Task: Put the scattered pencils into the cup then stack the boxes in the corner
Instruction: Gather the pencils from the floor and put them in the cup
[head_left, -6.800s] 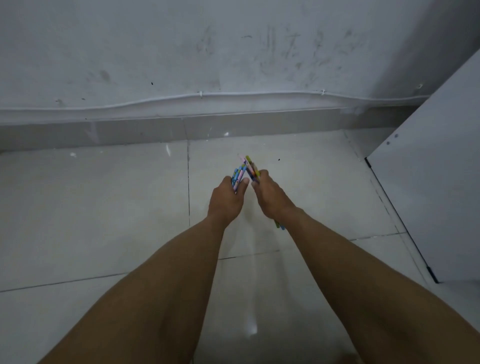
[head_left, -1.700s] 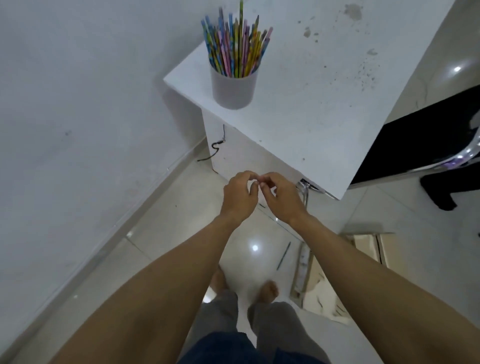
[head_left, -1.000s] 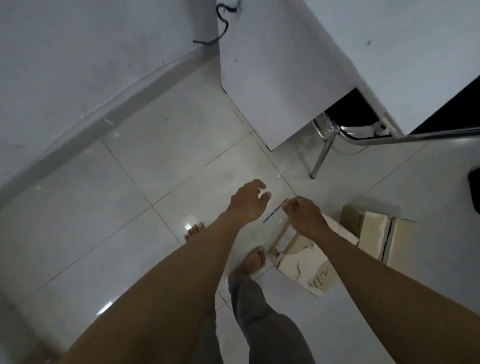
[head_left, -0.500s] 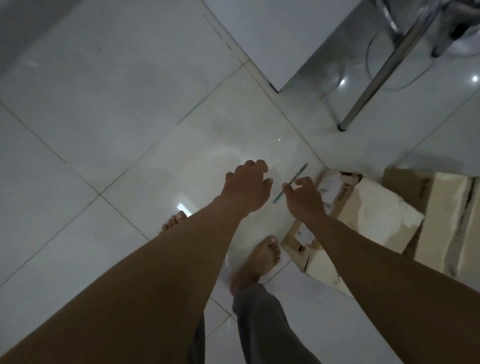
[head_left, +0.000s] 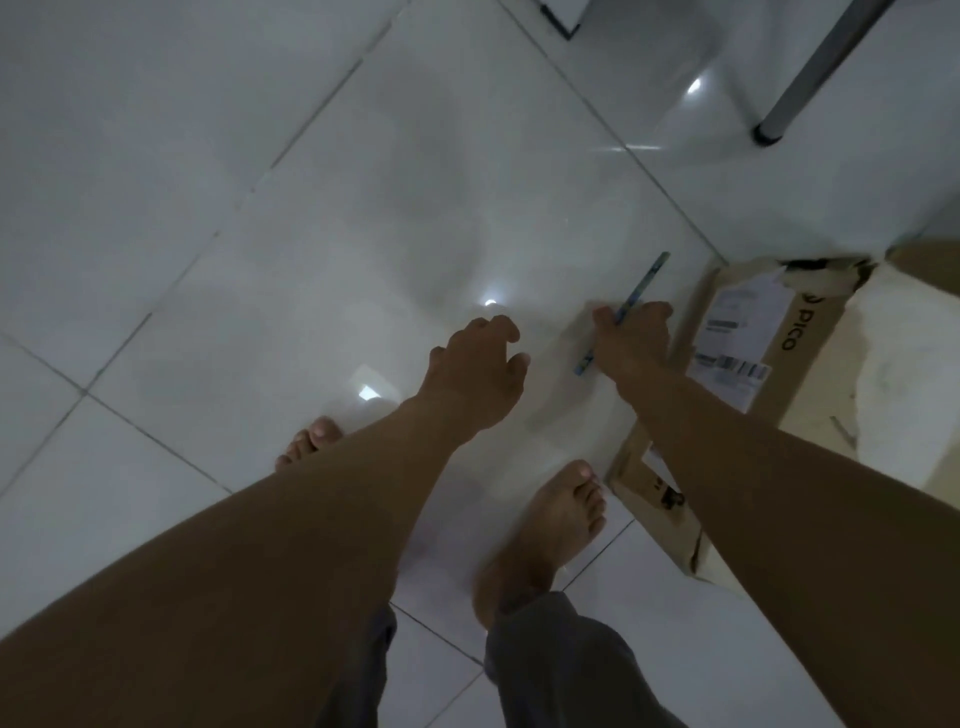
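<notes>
Beside the cardboard box (head_left: 748, 358), the right hand (head_left: 631, 338) now pinches the stray pencil (head_left: 631, 301), untouched half a second ago; left hand (head_left: 475, 374) alongside, slack, empty; cup trip likely next.

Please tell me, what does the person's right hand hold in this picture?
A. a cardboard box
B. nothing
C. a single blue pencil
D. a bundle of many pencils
C: the right hand pinches one blue pencil, while the left hand is empty.
</notes>
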